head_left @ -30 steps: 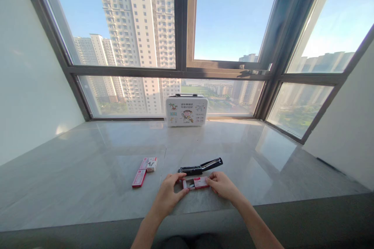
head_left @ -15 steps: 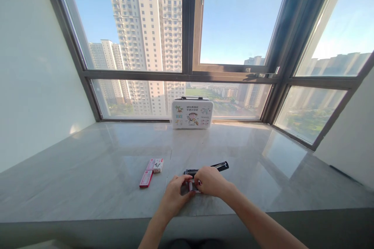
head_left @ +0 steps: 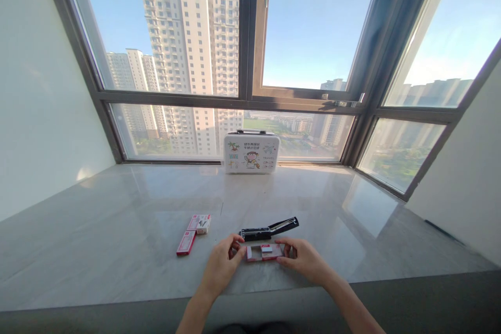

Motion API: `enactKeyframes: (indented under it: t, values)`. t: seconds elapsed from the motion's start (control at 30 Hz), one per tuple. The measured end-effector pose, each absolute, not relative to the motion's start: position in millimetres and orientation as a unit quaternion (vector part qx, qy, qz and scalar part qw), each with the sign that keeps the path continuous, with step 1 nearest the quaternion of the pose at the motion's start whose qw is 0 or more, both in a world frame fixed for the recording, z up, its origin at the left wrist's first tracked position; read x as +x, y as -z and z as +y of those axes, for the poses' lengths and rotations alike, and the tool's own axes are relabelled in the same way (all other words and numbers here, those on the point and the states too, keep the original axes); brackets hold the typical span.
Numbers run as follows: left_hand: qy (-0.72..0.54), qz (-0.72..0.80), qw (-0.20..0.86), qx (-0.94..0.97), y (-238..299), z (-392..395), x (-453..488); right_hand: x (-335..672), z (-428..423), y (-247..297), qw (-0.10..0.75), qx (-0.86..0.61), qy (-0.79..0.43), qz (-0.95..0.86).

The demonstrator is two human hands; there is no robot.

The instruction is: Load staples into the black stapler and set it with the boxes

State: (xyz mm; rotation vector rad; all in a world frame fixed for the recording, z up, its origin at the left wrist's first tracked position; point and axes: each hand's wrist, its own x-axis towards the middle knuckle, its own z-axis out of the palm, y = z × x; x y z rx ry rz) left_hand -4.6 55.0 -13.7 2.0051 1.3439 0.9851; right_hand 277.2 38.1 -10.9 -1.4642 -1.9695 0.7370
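A small red-and-white staple box (head_left: pixel 254 254) lies on the sill in front of me, its left part open like a tray and a whitish block, seemingly staples, showing near its middle. My left hand (head_left: pixel 224 261) is at the box's left end, with thumb and forefinger curled against it. At the right end, my right hand (head_left: pixel 303 258) grips the box between thumb and fingers. Just behind it lies a black stapler (head_left: pixel 258 233), opened out, its top arm tilted up to the right.
To the left sit red-and-white boxes (head_left: pixel 186 242) and a small white box (head_left: pixel 203 224) with a stapler picture. A white cartoon-printed case (head_left: pixel 251 154) stands against the window. The grey marble sill (head_left: pixel 129 250) ends at a front edge near my forearms.
My right hand has moved right, off the middle of the staple box to its right end, uncovering the box and stapler. The whole view has shifted slightly.
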Motion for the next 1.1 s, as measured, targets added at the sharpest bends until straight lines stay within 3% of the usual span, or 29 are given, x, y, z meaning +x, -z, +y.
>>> enactKeyframes:
  t: [0.33,0.53,0.77,1.1]
  values:
    - [-0.358,0.469,0.288,0.754,12.7,49.9,10.7,240.1,38.1,-16.3,0.268,-0.532,-0.197,-0.779]
    - [-0.408,0.505,0.199,0.734,17.1,76.8,-11.5,217.4,45.2,-10.6,0.276,-0.534,-0.193,-0.775]
    - [-0.297,0.517,0.192,0.779,15.5,102.4,-20.5,206.8,87.0,-18.7,0.316,-0.542,-0.175,-0.759]
    - [-0.305,0.521,0.192,0.773,16.1,100.6,-20.7,200.7,106.3,-20.9,0.255,-0.533,-0.182,-0.786]
